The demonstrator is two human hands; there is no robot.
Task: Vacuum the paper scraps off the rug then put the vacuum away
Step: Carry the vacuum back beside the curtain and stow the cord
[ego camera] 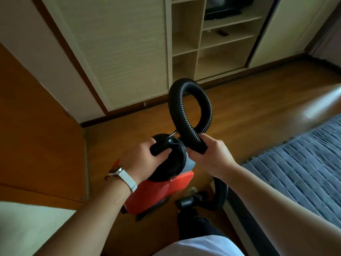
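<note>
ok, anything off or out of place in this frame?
Only the hose: it curls in a tight loop above the red vacuum, with the right hand gripping it and the left hand on the handle. Its nozzle trails low near the wood floor. No spill or damage visible.

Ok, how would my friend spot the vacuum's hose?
Start at the pale wardrobe. In front of it, the left hand grips the red vacuum. The hose is the ribbed black loop rising from the right hand.

Wooden floor — wardrobe (open shelves)
</note>
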